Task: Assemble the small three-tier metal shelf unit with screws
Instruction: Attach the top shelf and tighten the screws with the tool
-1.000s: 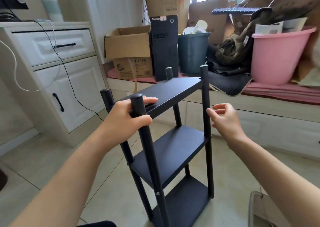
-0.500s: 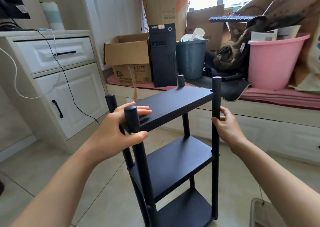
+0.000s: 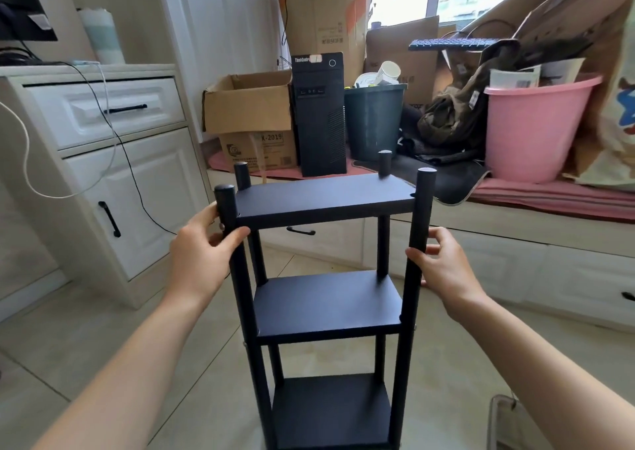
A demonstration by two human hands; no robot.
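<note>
- The black shelf unit (image 3: 326, 205) stands upright on the pale tiled floor (image 3: 86, 339), straight ahead, with 3 tiers and 4 round posts.
- The left hand (image 3: 197, 260) has its grip closed around the near left post (image 3: 237, 278) just under the top tier, thumb in front and fingers wrapped behind.
- The right hand (image 3: 443, 267) has its grip around the near right post (image 3: 417, 243) at about the same height, thumb in front and fingers curled behind.
- A small screw head (image 3: 222, 225) shows on the left post beside the top tier.
- To the left stands a white cabinet (image 3: 113, 181) with a drawer, black handles, and cables hanging over its front.
- Behind the shelf unit runs a low window bench (image 3: 515, 216) with a pink cushion.
- On the bench sit an open cardboard box (image 3: 247, 106), a black computer tower (image 3: 319, 113), a dark bin (image 3: 374, 119) and a pink bucket (image 3: 529, 130).
- A keyboard (image 3: 453, 43) lies above the clutter near the window.
</note>
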